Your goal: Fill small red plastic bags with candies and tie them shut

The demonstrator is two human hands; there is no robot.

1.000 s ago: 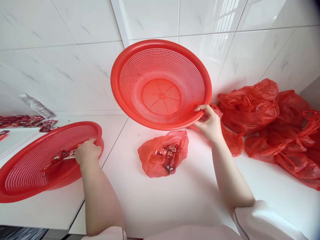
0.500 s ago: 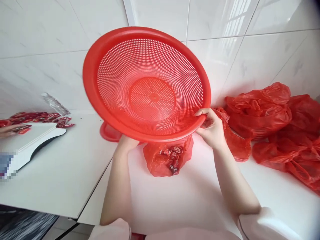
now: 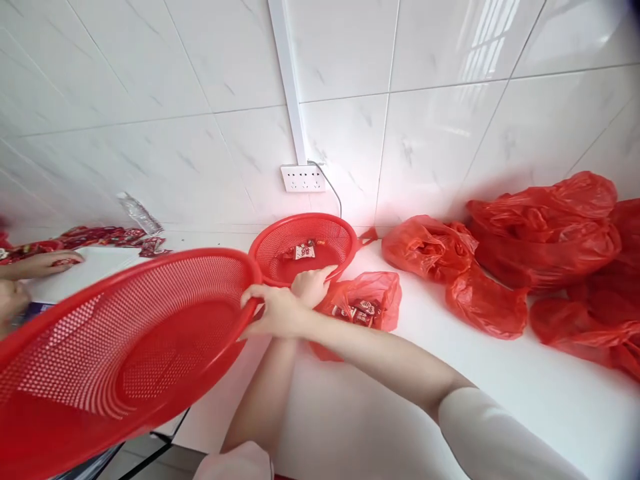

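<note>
A large red plastic colander [image 3: 175, 350] is tilted at the lower left, its mesh inside showing bare. My right hand [image 3: 275, 310] crosses over my left arm and grips the colander's right rim, thumb and fingers on either side. Behind it, my left hand [image 3: 310, 287] is closed at the front rim of a smaller red basket [image 3: 320, 219], its fingers partly hidden. Several small wrapped packets [image 3: 304, 252] lie inside that basket. Just right of my hands, an open red plastic bag [image 3: 387, 293] holds dark red wrapped packets [image 3: 365, 312].
More red plastic bags [image 3: 545, 233] are heaped on the right. A socket strip [image 3: 303, 179] with a cable is on the tiled wall. At left, another person's hands [image 3: 45, 265] work by a white board [image 3: 107, 261] and a pile of red packets [image 3: 100, 235].
The large colander has swung from the centre down to the left, now in my right hand only. My left hand has left it for the smaller basket, which has come into view.
</note>
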